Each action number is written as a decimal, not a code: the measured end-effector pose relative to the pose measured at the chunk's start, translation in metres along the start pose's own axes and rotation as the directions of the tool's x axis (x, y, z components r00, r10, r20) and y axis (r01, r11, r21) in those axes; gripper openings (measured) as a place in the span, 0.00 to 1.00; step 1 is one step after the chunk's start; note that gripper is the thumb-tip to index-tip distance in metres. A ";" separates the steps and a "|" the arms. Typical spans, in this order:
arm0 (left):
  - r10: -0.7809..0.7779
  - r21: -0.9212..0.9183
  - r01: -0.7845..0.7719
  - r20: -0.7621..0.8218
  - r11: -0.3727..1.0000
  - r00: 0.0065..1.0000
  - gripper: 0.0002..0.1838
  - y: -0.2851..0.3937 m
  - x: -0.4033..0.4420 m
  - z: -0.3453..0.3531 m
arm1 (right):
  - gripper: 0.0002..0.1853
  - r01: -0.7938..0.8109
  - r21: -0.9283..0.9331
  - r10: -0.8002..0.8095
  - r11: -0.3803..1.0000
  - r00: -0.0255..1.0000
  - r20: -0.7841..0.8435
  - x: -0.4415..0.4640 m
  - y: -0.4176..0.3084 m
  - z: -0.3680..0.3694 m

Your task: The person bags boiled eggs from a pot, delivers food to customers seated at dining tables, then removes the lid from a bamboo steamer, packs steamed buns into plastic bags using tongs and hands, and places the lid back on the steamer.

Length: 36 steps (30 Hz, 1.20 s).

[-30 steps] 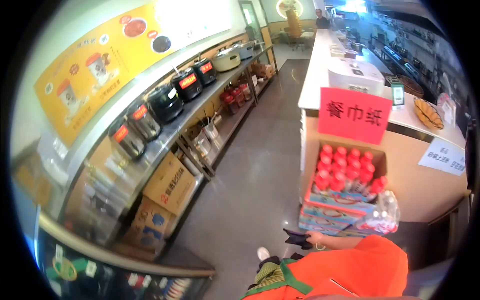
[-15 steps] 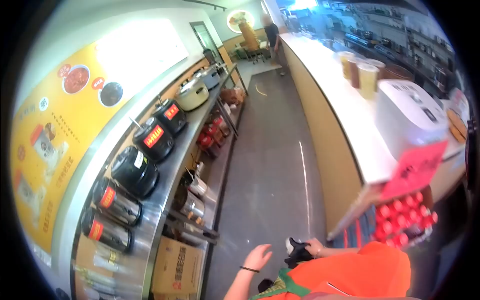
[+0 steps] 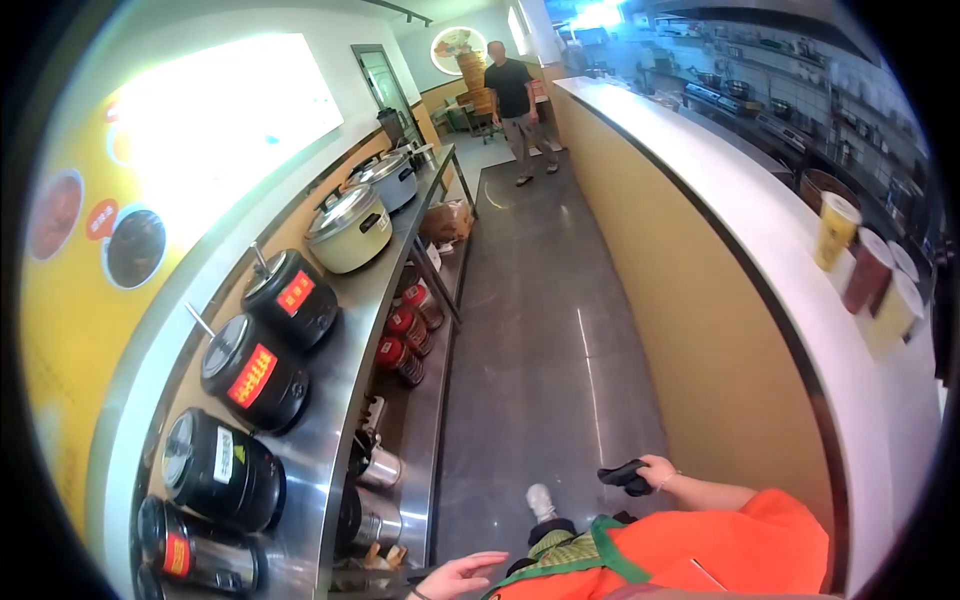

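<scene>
My right hand [image 3: 656,474] is closed on a soft-looking black item [image 3: 626,477]; I cannot make out its exact kind. It hangs above the grey floor, beside the tan counter front. Low in the view, my left hand [image 3: 468,576] has its fingers stretched out with nothing in them. The steel shelf unit is nearest to that hand. Below me show an orange top [image 3: 720,540], a green-edged apron [image 3: 570,550] and one white shoe [image 3: 541,502].
A steel shelf [image 3: 375,310] on the left bears black soup warmers [image 3: 255,372], rice cookers [image 3: 350,232] and, lower down, red-lidded jars [image 3: 400,352]. The white-topped counter [image 3: 690,160] on the right holds drink cups [image 3: 868,272]. A person [image 3: 512,105] stands at the aisle's far end.
I have moved forward along the aisle; the white box and red bottles have left view. My left hand is lower and further left. The far person now faces this way.
</scene>
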<state>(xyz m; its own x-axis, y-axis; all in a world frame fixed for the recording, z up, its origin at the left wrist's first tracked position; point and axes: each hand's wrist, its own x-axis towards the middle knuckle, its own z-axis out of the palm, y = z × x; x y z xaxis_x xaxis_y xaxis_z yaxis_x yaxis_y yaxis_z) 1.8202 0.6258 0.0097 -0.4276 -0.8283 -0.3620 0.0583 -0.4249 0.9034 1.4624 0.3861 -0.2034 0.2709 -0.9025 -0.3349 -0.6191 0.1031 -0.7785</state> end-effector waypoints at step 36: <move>-0.184 0.582 -0.175 0.504 0.794 0.844 0.15 0.555 1.006 -0.595 | 0.13 -0.170 0.039 0.174 0.985 0.940 -0.295 0.978 -0.214 -0.344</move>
<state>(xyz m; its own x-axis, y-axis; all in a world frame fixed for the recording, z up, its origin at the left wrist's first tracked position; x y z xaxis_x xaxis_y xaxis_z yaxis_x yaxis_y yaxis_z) 1.9591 -0.6605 0.0101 -0.8265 -0.4365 -0.3556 -0.4041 0.0201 0.9145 1.6062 -0.6623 -0.1821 -0.0704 -0.9534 -0.2934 -0.6273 0.2710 -0.7301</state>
